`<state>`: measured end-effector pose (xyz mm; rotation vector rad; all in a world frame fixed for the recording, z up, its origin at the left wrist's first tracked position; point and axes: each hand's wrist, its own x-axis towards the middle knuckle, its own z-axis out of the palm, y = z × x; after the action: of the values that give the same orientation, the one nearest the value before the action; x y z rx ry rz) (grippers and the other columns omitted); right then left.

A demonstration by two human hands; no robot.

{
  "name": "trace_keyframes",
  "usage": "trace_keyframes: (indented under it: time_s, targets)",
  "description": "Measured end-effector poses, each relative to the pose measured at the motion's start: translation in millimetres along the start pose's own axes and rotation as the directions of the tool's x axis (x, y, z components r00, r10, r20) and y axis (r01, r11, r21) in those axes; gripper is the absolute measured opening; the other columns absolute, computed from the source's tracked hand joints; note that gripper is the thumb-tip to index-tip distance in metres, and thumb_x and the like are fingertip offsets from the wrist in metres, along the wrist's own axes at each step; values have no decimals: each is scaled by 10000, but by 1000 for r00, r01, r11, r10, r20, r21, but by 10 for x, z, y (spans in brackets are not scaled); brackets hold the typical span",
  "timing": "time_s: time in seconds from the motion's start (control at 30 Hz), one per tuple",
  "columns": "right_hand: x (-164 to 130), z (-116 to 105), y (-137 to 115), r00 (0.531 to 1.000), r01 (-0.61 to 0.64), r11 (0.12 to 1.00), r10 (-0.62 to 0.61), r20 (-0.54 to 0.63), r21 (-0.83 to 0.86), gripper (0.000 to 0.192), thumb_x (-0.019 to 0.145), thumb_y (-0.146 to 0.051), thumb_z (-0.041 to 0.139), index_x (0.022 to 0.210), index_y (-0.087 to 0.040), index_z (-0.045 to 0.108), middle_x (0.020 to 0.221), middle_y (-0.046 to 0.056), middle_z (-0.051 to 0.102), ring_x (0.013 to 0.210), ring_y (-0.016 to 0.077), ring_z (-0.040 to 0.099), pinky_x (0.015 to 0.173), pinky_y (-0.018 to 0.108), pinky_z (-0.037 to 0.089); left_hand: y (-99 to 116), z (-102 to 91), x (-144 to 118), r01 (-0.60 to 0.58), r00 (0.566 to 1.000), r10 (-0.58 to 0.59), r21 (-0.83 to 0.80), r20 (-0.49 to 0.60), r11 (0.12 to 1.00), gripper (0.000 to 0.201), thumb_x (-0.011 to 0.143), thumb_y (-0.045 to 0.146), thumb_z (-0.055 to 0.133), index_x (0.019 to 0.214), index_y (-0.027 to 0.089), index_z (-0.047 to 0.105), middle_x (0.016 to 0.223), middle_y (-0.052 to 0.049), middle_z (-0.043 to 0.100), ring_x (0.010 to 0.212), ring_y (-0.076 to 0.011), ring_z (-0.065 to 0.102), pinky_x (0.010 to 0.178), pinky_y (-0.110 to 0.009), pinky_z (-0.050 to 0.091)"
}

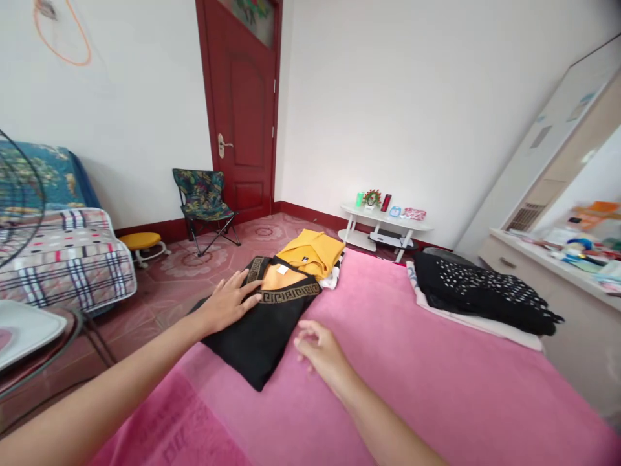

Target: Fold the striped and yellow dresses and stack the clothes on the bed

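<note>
The work in hand is judged to be the flattening stage of folding a black garment, which lies folded on the near-left part of the pink-covered bed. The left hand rests flat on the garment's upper left portion, fingers spread wide and pointing toward its patterned gold collar band; it grips nothing. The right hand hovers just right of the garment's right edge, fingers loosely curled, holding nothing. Beyond the left hand's fingertips lies a yellow garment, touching the black one. Far right of the right hand lies a black spotted garment. The next move probably calls for the right hand to grasp the near edge while the left hand pins the cloth.
</note>
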<state>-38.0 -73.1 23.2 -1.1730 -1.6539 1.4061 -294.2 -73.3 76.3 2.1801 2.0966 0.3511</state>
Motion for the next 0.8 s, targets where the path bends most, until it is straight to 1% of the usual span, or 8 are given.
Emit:
trace_keyframes:
  time_s: [0.1, 0.2, 0.33, 0.43, 0.53, 0.63, 0.7, 0.8]
  targets:
    - [-121, -545, 25, 989, 104, 969, -125, -80, -222, 336, 697, -230, 569, 1028, -182, 609, 983, 58, 647, 748, 167, 628, 609, 276, 516, 354, 73, 215, -99, 993, 100, -23, 69, 995, 663, 852, 663, 252, 1418, 321, 306, 1524, -80, 188, 1394, -318, 144, 1078, -577, 135]
    - [-73, -1371, 120, 947, 109, 849, -247, -206, -517, 370, 704, -178, 539, 1068, -156, 603, 1022, 80, 644, 856, 193, 612, 824, 349, 491, 560, 240, 448, -83, 991, 80, 20, 107, 996, 780, 801, 732, 266, 1440, 284, 260, 1514, -127, 202, 1383, -343, 168, 1059, -591, 151]
    - [78, -2657, 227, 863, -92, 548, -374, -341, -832, 443, 712, -136, 516, 1153, -152, 562, 1148, 95, 578, 1025, 214, 552, 961, 353, 402, 592, 470, 596, -82, 994, 77, 66, 76, 994, 841, 775, 767, 258, 1455, 275, 204, 1505, -159, 211, 1378, -361, 171, 1048, -601, 148]
    - [218, -3356, 185, 759, -362, 410, -393, -520, -837, 467, 743, -259, 585, 1182, -108, 533, 1186, 156, 537, 1124, 270, 491, 961, 365, 387, 550, 551, 601, -89, 995, 85, 82, 53, 993, 819, 784, 758, 255, 1457, 298, 175, 1511, -143, 201, 1385, -348, 160, 1057, -592, 133]
    - [466, -3638, 86, 647, -522, 374, -411, -641, -767, 640, 760, -486, 586, 1245, -88, 461, 1216, 211, 499, 1146, 325, 463, 931, 421, 392, 532, 597, 590, -79, 997, 77, 103, 24, 991, 810, 788, 751, 271, 1458, 312, 154, 1511, -136, 207, 1383, -345, 169, 1062, -588, 118]
    - [829, -3615, 41, 645, -539, 353, -411, -644, -765, 750, 752, -602, 543, 1278, -84, 410, 1226, 245, 480, 1161, 364, 444, 929, 483, 369, 539, 623, 586, -67, 998, 68, 116, 2, 991, 798, 791, 742, 288, 1457, 323, 151, 1513, -124, 206, 1386, -337, 167, 1073, -571, 108]
    - [1080, -3545, 74, 655, -551, 347, -385, -651, -759, 833, 712, -638, 569, 1311, -95, 369, 1314, 283, 389, 1218, 410, 374, 924, 547, 345, 550, 622, 580, -61, 998, 62, 118, -2, 991, 787, 795, 734, 300, 1455, 331, 157, 1517, -110, 201, 1387, -329, 171, 1080, -556, 110]
    - [1361, -3509, 179, 596, -653, 383, -273, -755, -654, 968, 633, -617, 661, 1362, -94, 297, 1417, 359, 164, 1274, 502, 239, 852, 634, 345, 569, 602, 565, -52, 999, 51, 117, 7, 992, 782, 797, 727, 312, 1455, 333, 157, 1518, -88, 209, 1387, -322, 173, 1089, -537, 113]
